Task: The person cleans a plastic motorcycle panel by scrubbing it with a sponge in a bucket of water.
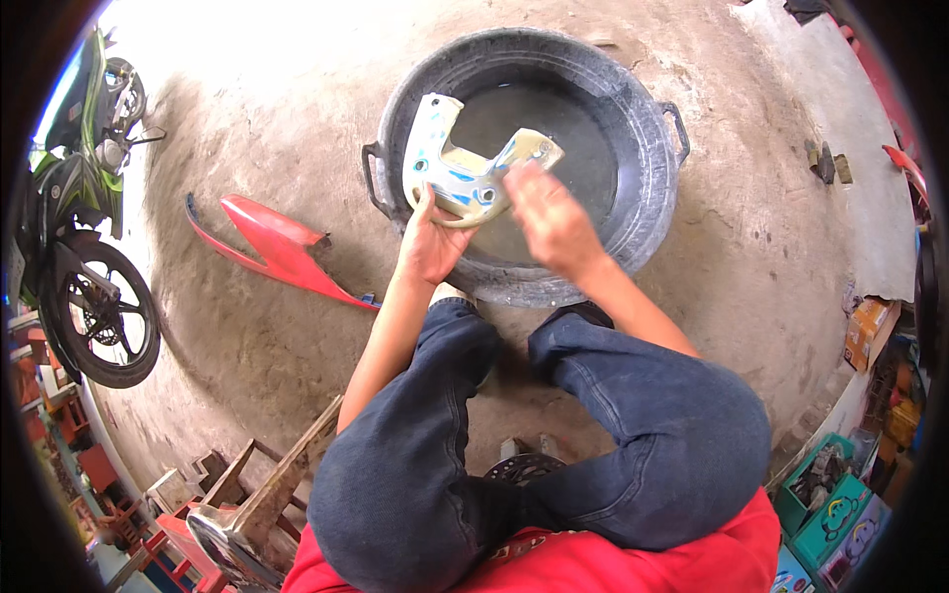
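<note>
A U-shaped cream-coloured plastic motorcycle part (463, 185) with blue and pale patches and several screw holes is held over a large black round basin (645, 200). My left hand (436, 248) grips its lower edge, thumb on the upper face. My right hand (552, 219) is against the part's right arm, fingers bent and blurred by motion. Whether something is pinched under those fingers cannot be seen. Shallow murky water (556, 126) lies in the basin, below the part.
A red plastic fairing panel (274, 248) lies on the concrete floor left of the basin. A motorcycle (81, 222) stands at far left. Wooden frames (259, 482) are at lower left. Small dark blocks (827, 163), a cardboard box (869, 333) and green boxes (827, 511) are at right.
</note>
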Available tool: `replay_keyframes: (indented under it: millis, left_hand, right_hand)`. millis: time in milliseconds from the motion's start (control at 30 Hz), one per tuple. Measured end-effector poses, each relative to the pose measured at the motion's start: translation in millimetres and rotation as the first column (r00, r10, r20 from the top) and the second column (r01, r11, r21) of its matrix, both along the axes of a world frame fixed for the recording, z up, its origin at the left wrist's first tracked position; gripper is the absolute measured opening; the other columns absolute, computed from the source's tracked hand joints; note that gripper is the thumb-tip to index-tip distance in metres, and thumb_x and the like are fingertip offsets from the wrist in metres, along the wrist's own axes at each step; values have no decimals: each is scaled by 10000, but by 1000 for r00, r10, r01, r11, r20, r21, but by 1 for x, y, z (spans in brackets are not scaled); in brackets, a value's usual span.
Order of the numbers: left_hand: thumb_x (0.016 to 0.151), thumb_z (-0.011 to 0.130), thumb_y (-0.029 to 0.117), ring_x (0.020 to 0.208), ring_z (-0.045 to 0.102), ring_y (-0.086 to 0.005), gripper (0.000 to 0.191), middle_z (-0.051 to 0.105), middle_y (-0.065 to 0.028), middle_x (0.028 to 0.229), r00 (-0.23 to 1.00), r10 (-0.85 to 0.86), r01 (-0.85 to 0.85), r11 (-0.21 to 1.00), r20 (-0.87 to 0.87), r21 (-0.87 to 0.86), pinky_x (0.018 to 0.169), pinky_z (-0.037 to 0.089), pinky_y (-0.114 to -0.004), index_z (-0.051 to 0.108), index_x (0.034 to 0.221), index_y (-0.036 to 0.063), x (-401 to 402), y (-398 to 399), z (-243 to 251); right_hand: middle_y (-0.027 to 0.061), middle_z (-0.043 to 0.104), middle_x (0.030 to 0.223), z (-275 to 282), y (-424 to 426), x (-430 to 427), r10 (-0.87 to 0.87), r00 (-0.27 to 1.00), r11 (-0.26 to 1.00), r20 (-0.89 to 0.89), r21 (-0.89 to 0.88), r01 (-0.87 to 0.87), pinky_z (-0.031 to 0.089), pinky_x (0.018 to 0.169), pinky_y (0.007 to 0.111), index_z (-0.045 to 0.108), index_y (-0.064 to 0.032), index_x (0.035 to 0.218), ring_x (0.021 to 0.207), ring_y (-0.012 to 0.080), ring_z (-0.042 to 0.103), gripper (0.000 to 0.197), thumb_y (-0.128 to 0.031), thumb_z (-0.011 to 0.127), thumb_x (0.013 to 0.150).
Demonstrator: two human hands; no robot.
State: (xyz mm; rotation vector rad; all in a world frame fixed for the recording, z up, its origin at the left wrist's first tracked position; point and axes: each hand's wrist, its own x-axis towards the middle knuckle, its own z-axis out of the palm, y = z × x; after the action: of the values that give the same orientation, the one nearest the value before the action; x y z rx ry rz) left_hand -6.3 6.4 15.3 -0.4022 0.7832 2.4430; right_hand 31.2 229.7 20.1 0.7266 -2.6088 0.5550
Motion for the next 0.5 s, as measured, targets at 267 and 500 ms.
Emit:
replay_keyframes:
  millis: [267, 500]
  left_hand:
    - [1127, 458, 483, 1469, 471, -307, 626, 443, -143, 1614, 999, 12, -11, 999, -37, 38, 1211, 411, -542, 344, 1593, 80, -5, -7, -12]
    - [1124, 470, 480, 1452, 496, -297, 626, 471, -125, 1597, 999, 27, -29, 999, 42, 42, 1195, 432, -513, 348, 1594, 86, -4, -1, -6]
  right_hand:
    - [286, 587, 1466, 1, -34, 27, 180, 983, 984, 34, -13, -180, 431, 1196, 492, 571, 106, 1431, 1419, 430, 529, 493, -96, 624, 984]
    - [246, 596, 1480, -6, -6, -6, -210, 978, 976, 5, -64, 210, 447, 1183, 488, 557, 54, 1474, 1419, 408, 543, 506, -94, 616, 993]
